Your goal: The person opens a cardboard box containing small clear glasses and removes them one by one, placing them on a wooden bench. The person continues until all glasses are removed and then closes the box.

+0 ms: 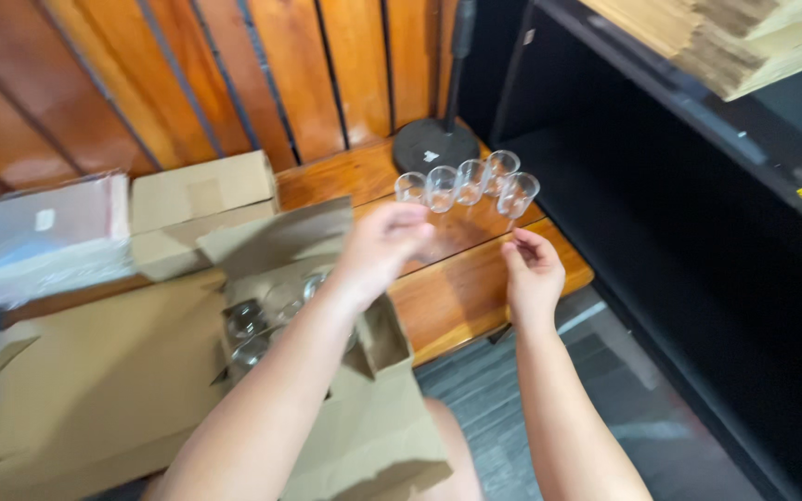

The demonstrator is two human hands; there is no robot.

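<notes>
Several clear drinking glasses [471, 179] stand in a row on a wooden bench [457, 297]. My left hand [382, 246] is closed around the lower part of the leftmost glass [410, 186]. The fingertips of my right hand [533, 269] pinch the foot of the rightmost glass [518, 193], which stands slightly in front of the row. Under my left forearm lies an open cardboard box [378, 339] with more clear glasses [251, 325] inside.
A closed small cardboard box [201, 190] and a plastic-wrapped package [39, 232] sit at the left. A black round stand base [436, 144] is behind the glasses. A dark shelf unit [698, 121] fills the right, with stacked cardboard [726, 37] on top.
</notes>
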